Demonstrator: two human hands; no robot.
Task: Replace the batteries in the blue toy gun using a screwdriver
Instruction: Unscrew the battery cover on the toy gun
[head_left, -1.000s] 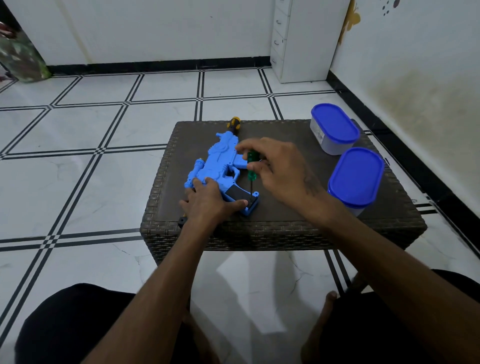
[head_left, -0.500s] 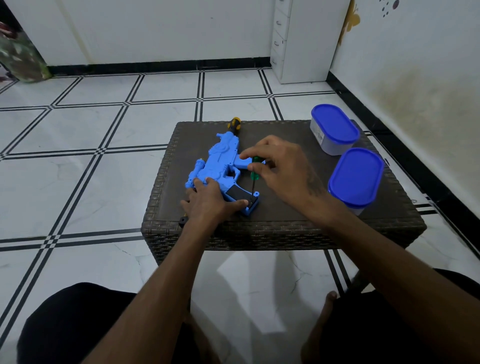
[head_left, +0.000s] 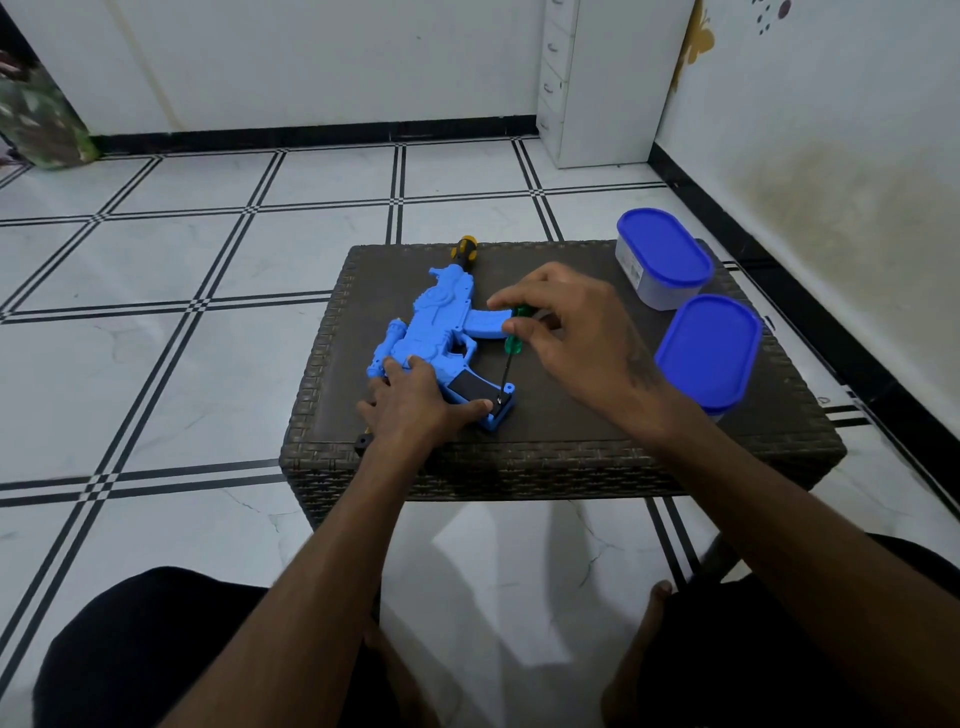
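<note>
Mid-frame on dark woven table (head_left: 675, 431): left hand (head_left: 415, 402) is pressing flat, fingers straight, on blue plastic toy gun (head_left: 441, 327); right hand (head_left: 576, 332) is pinching green-handled screwdriver (head_left: 514, 340), tip at gun's grip base.

A toy gun (head_left: 434, 332) is lying flat on the left half of the table (head_left: 571, 447), its grip pointing toward the near edge. The left hand (head_left: 415, 402) is resting on the gun's near end, and the right hand (head_left: 576, 332) is sitting just to the right of the gun, holding a screwdriver (head_left: 511, 353) whose tip is touching the bottom of the grip. A second screwdriver (head_left: 463, 248) is lying behind the gun at the far edge. Two lidded containers are standing along the table's right side, one (head_left: 662, 257) at the far corner and the other (head_left: 709, 351) nearer. A drawer cabinet (head_left: 592, 83) is standing on the floor (head_left: 156, 312) behind the table, against the wall.
</note>
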